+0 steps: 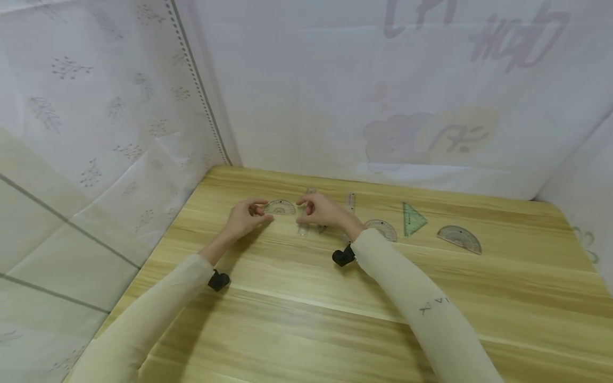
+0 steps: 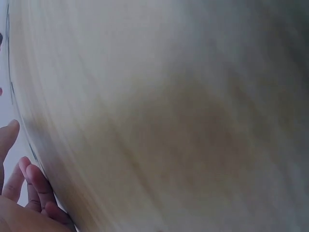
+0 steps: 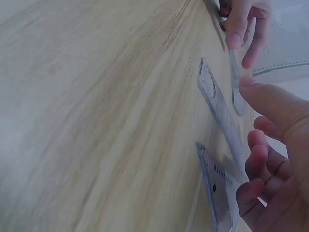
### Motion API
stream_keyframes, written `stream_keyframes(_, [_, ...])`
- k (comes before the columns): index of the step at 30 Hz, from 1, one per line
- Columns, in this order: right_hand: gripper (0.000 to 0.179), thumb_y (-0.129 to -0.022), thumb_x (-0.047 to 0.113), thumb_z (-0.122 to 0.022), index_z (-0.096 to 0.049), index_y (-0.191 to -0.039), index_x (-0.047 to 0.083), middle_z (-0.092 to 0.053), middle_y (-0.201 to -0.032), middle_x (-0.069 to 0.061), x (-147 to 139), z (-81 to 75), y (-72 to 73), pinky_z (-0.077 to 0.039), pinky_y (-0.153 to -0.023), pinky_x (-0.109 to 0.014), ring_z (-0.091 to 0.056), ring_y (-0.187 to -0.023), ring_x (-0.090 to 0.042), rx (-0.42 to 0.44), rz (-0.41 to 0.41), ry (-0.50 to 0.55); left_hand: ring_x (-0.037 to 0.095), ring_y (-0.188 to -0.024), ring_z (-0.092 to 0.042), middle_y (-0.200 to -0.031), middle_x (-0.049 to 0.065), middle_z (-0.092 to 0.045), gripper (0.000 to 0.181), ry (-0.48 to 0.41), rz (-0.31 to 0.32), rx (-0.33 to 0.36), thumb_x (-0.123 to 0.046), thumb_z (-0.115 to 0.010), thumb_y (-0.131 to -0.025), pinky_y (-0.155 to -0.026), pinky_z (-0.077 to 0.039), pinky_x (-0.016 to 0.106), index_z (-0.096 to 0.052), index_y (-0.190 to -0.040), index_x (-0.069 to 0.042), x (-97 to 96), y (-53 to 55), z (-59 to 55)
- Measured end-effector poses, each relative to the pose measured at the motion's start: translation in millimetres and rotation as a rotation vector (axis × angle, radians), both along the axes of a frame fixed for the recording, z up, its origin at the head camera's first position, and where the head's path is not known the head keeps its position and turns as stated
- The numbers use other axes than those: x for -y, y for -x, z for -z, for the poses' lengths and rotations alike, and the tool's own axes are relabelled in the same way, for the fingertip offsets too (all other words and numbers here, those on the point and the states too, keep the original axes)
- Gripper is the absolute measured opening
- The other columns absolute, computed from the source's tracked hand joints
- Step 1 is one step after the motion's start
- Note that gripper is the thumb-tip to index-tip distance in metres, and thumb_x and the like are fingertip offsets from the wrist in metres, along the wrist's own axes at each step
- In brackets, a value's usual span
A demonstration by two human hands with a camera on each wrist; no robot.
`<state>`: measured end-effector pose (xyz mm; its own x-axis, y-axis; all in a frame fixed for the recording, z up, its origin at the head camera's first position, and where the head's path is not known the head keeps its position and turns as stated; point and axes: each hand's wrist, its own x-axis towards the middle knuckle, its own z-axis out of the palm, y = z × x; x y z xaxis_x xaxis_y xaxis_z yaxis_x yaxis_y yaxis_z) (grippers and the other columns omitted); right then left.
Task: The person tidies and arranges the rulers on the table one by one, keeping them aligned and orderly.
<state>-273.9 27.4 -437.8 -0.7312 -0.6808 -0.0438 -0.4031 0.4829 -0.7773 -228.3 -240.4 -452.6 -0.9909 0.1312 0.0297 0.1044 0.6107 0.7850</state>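
A clear protractor (image 1: 280, 207) lies between both hands, flat edge toward the person. At its left end is my left hand (image 1: 244, 218), thumb and forefinger apart, tips right at the protractor's edge. My right hand (image 1: 322, 209) hovers past the protractor's right end, over a clear ruler (image 1: 303, 230) that it partly covers. In the right wrist view, the right thumb (image 3: 270, 99) stays spread from the bent fingers, and nothing shows between them. The ruler (image 3: 219, 106) and a clear set square (image 3: 217, 193) lie beside that hand there.
Farther right on the wooden table (image 1: 287, 330) are another ruler (image 1: 351, 200), a second protractor (image 1: 381, 229), a green set square (image 1: 413, 219) and a grey protractor (image 1: 460, 238). Printed white sheeting (image 1: 297, 96) rises behind the table's back edge.
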Motion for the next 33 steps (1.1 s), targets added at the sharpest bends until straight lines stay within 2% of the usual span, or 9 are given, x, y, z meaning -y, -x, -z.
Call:
stream_keyframes(9, [0.055, -0.092, 0.021, -0.08, -0.059, -0.139, 0.002, -0.055, -0.081, -0.005, 15, 2.3, 7.2, -0.039, -0.062, -0.028, -0.046, -0.069, -0.015, -0.008, 0.008, -0.043, 0.025, -0.081, -0.06, -0.091, 0.011, -0.064, 0.05, 0.047, -0.018, -0.01, -0.014, -0.083, -0.088, -0.071, -0.048, 0.03, -0.063, -0.131, 0.003, -1.0, 1.6, 2.7])
stream_keyframes(15, [0.055, -0.092, 0.021, -0.079, -0.059, -0.139, 0.002, -0.052, -0.076, -0.005, 20, 1.6, 9.2, -0.038, -0.062, -0.03, -0.043, -0.066, -0.016, -0.006, 0.021, -0.047, 0.021, -0.076, -0.055, -0.086, 0.005, -0.063, 0.049, 0.078, -0.004, -0.015, -0.016, -0.082, -0.089, -0.068, -0.045, 0.03, -0.063, -0.131, 0.002, -2.2, 3.2, 2.7])
stream_keyframes(23, [0.054, -0.093, 0.023, -0.078, -0.059, -0.139, 0.003, -0.053, -0.077, -0.004, 27, 2.4, 12.1, -0.037, -0.062, -0.029, -0.044, -0.066, -0.015, -0.043, 0.042, -0.098, 0.022, -0.078, -0.056, -0.089, 0.007, -0.064, 0.05, 0.111, -0.038, 0.019, -0.019, -0.082, -0.09, -0.07, -0.046, 0.033, -0.064, -0.132, 0.0, -4.9, 4.6, 0.8])
stream_keyframes(33, [0.049, -0.094, 0.02, -0.077, -0.062, -0.137, 0.0, -0.051, -0.068, -0.002, 36, 4.9, 15.6, -0.035, -0.059, -0.027, -0.041, -0.059, -0.013, -0.079, 0.056, -0.111, 0.024, -0.083, -0.057, -0.092, 0.007, -0.065, 0.041, 0.083, -0.066, 0.039, -0.017, -0.08, -0.091, -0.069, -0.046, 0.031, -0.068, -0.126, -0.001, -6.4, 4.7, -1.1])
